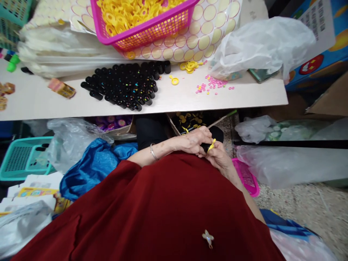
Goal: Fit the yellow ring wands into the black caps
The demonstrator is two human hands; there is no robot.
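Observation:
Close to my lap, my left hand [196, 140] is closed around a small black plastic tube [206, 146], mostly hidden by the fingers. My right hand [220, 156] pinches a yellow plastic ring piece [212, 145] at the tube's end; whether the two are joined I cannot tell. Just beyond my left hand, an open box [187, 121] under the table holds yellow and black pieces. On the table [174, 103] stand and lie many black tubes [122, 85] packed together, some with coloured bits inside. A loose yellow ring piece [174, 81] lies to their right.
A pink basket [146, 30] full of yellow pieces sits at the back. Small pink beads [214, 82] are scattered near a white plastic bag [266, 45]. A small orange box [62, 88] lies left. A teal basket [16, 159] and a blue bag [87, 170] are below.

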